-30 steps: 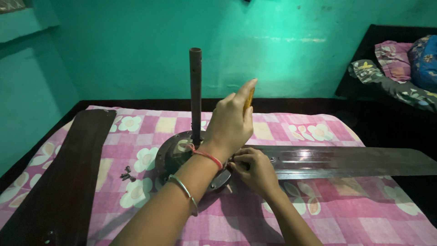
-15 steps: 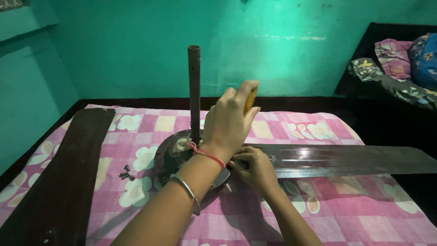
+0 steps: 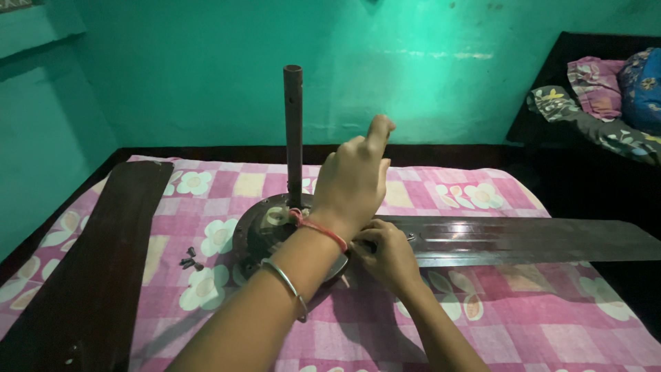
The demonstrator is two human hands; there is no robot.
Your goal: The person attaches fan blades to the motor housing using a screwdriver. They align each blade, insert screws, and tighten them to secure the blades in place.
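From the head view, my left hand (image 3: pixel 352 184) has its grip closed over what I take for a screwdriver, now hidden. My right hand (image 3: pixel 387 253), at 5 o'clock of the fan motor (image 3: pixel 265 231), pinches the blade (image 3: pixel 523 241) root on the bed (image 3: pixel 523 317). Best keep the tool upright, pressing straight down.

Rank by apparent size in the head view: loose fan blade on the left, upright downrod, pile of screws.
1. Loose fan blade, largest, though it lies nearer the camera, which inflates it.
2. Upright downrod.
3. Pile of screws, smallest by far.
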